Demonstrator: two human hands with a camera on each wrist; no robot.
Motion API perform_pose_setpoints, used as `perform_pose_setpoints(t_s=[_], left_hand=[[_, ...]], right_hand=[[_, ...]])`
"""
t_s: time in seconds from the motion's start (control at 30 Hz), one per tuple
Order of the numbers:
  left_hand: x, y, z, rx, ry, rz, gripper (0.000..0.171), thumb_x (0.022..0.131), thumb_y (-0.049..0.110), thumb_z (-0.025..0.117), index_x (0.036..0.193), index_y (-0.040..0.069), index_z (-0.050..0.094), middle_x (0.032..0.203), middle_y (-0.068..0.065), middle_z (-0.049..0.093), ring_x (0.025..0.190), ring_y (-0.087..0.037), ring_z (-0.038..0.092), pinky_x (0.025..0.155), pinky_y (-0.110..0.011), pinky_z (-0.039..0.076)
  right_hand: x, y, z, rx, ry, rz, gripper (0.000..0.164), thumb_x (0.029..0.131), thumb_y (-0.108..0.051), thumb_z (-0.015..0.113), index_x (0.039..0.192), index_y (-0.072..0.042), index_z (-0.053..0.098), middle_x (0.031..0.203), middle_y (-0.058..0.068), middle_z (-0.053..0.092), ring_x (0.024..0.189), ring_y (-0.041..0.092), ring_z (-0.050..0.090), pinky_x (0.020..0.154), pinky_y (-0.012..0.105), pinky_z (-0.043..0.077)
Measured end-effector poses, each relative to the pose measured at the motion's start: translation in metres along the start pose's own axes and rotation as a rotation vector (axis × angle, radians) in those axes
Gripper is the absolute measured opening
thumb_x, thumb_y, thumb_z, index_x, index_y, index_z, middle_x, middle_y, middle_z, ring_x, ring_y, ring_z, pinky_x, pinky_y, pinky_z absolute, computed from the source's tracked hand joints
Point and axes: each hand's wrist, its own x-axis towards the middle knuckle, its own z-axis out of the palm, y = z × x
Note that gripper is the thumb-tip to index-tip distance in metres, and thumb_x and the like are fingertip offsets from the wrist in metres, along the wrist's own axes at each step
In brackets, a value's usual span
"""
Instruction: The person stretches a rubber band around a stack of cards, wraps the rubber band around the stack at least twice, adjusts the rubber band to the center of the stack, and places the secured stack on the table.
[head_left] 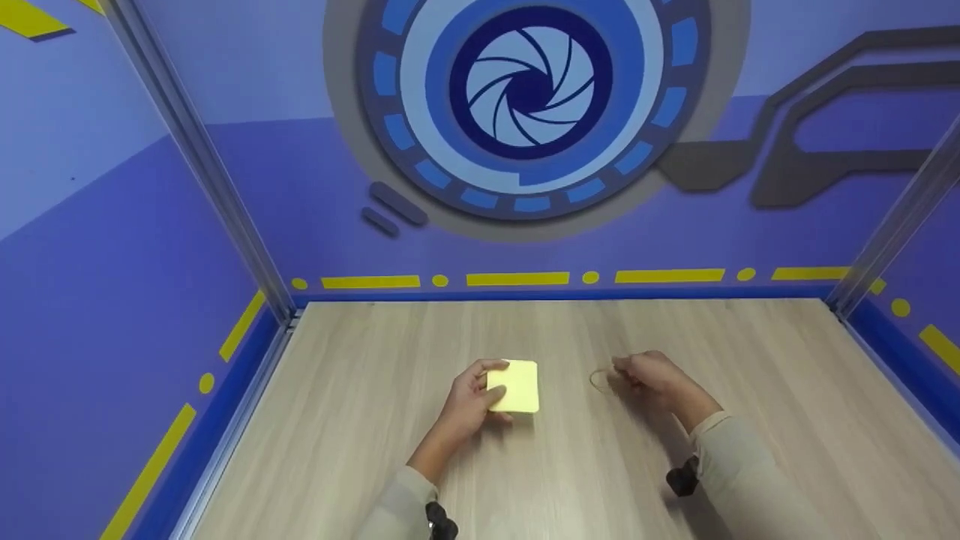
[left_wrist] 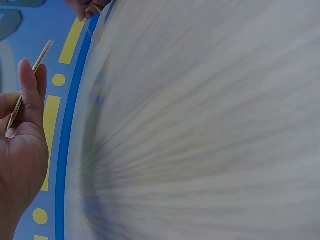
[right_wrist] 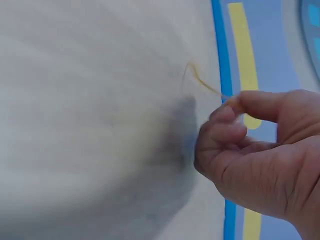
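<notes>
My left hand [head_left: 466, 399] pinches a thin stack of square yellow cards [head_left: 517, 386] with rounded corners, thumb on the near face and fingers at the edges and behind. Seen edge-on in the left wrist view, the stack [left_wrist: 43, 54] shows thin layers between the fingers. To the right of it, apart from the cards, my right hand [head_left: 656, 375] pinches a thin tan rubber band [head_left: 595, 381] between thumb and forefinger. The band [right_wrist: 199, 80] hangs as a loose loop off the fingertips in the right wrist view. Both hands are above the table.
A light wood-grain table [head_left: 360, 420] lies beneath both hands. Blue and purple printed panels [head_left: 247, 165] enclose its back and sides, with metal corner posts [head_left: 202, 150] at the back. A dark wrist device [head_left: 682, 478] sits at the right sleeve.
</notes>
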Motion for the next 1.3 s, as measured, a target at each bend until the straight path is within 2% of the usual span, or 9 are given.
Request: perform_pose_setpoints(t_s=[0.17, 0.27, 0.37, 0.5, 0.63, 0.9, 0.97, 1.17, 1.3], left_hand=[[0.002, 0.001, 0.001, 0.011, 0.021, 0.000, 0.046, 0.104, 0.001, 0.058, 0.149, 0.011, 0.054, 0.137, -0.023, 0.067, 0.095, -0.019, 0.075, 0.081, -0.051, 0.069], [0.003, 0.001, 0.001, 0.015, 0.041, 0.004, 0.055, 0.104, 0.001, 0.059, 0.156, 0.014, 0.047, 0.136, -0.024, 0.068, 0.092, -0.020, 0.076, 0.080, -0.051, 0.069], [0.003, 0.002, 0.001, 0.026, 0.046, 0.007, 0.063, 0.104, 0.001, 0.059, 0.162, 0.017, 0.039, 0.135, -0.025, 0.069, 0.090, -0.020, 0.077, 0.078, -0.048, 0.069], [0.002, 0.003, 0.001, 0.033, 0.039, 0.015, 0.064, 0.104, 0.002, 0.059, 0.162, 0.015, 0.037, 0.132, -0.025, 0.070, 0.088, -0.020, 0.078, 0.076, -0.044, 0.069], [0.002, 0.003, 0.001, 0.022, 0.028, 0.016, 0.063, 0.104, 0.001, 0.059, 0.162, 0.013, 0.036, 0.133, -0.025, 0.070, 0.089, -0.020, 0.078, 0.079, -0.048, 0.069], [0.002, 0.002, 0.001, 0.009, 0.031, 0.013, 0.062, 0.104, 0.001, 0.059, 0.161, 0.014, 0.038, 0.134, -0.025, 0.069, 0.089, -0.020, 0.077, 0.077, -0.046, 0.069], [0.002, 0.002, 0.002, 0.011, 0.030, 0.011, 0.062, 0.104, 0.002, 0.059, 0.161, 0.014, 0.038, 0.133, -0.024, 0.070, 0.089, -0.020, 0.077, 0.078, -0.046, 0.069], [0.003, 0.003, 0.004, 0.000, 0.035, 0.016, 0.062, 0.104, 0.002, 0.060, 0.161, 0.014, 0.038, 0.130, -0.025, 0.070, 0.088, -0.019, 0.076, 0.074, -0.039, 0.069], [0.003, 0.005, 0.007, -0.003, 0.034, 0.030, 0.062, 0.103, 0.000, 0.060, 0.161, 0.012, 0.038, 0.132, -0.027, 0.069, 0.088, -0.020, 0.077, 0.071, -0.035, 0.068]], right_hand=[[-0.009, 0.002, 0.005, 0.238, -0.007, -0.079, 0.026, 0.110, -0.024, 0.053, 0.116, -0.005, 0.069, 0.098, -0.005, 0.069, 0.096, 0.016, 0.062, 0.089, 0.030, 0.050], [-0.013, 0.002, 0.010, 0.290, -0.037, -0.127, 0.033, 0.111, -0.024, 0.050, 0.129, -0.003, 0.068, 0.107, -0.003, 0.074, 0.104, 0.017, 0.067, 0.096, 0.033, 0.050], [-0.016, 0.000, 0.016, 0.334, -0.071, -0.158, 0.040, 0.111, -0.021, 0.048, 0.144, -0.001, 0.060, 0.115, 0.000, 0.075, 0.107, 0.019, 0.067, 0.100, 0.036, 0.047], [-0.018, 0.000, 0.023, 0.351, -0.064, -0.179, 0.045, 0.111, -0.018, 0.046, 0.153, -0.005, 0.054, 0.120, 0.000, 0.074, 0.107, 0.020, 0.066, 0.102, 0.038, 0.040], [-0.020, 0.003, 0.026, 0.282, -0.021, -0.205, 0.043, 0.113, -0.018, 0.047, 0.154, -0.009, 0.057, 0.120, -0.003, 0.078, 0.101, 0.017, 0.070, 0.096, 0.037, 0.041], [-0.021, 0.008, 0.035, 0.245, 0.047, -0.256, 0.044, 0.110, -0.020, 0.059, 0.150, -0.003, 0.059, 0.105, -0.006, 0.082, 0.082, 0.011, 0.071, 0.085, 0.031, 0.052], [-0.021, 0.009, 0.038, 0.225, 0.082, -0.270, 0.045, 0.107, -0.022, 0.064, 0.149, -0.004, 0.061, 0.102, -0.005, 0.081, 0.083, 0.012, 0.070, 0.082, 0.030, 0.052], [-0.027, 0.005, 0.050, 0.170, 0.148, -0.326, 0.046, 0.101, -0.021, 0.074, 0.140, 0.002, 0.064, 0.108, 0.003, 0.074, 0.099, 0.012, 0.070, 0.092, 0.028, 0.060], [-0.032, 0.001, 0.059, 0.079, 0.163, -0.387, 0.040, 0.097, -0.017, 0.079, 0.131, -0.001, 0.067, 0.105, 0.007, 0.068, 0.096, 0.013, 0.064, 0.084, 0.021, 0.056]])
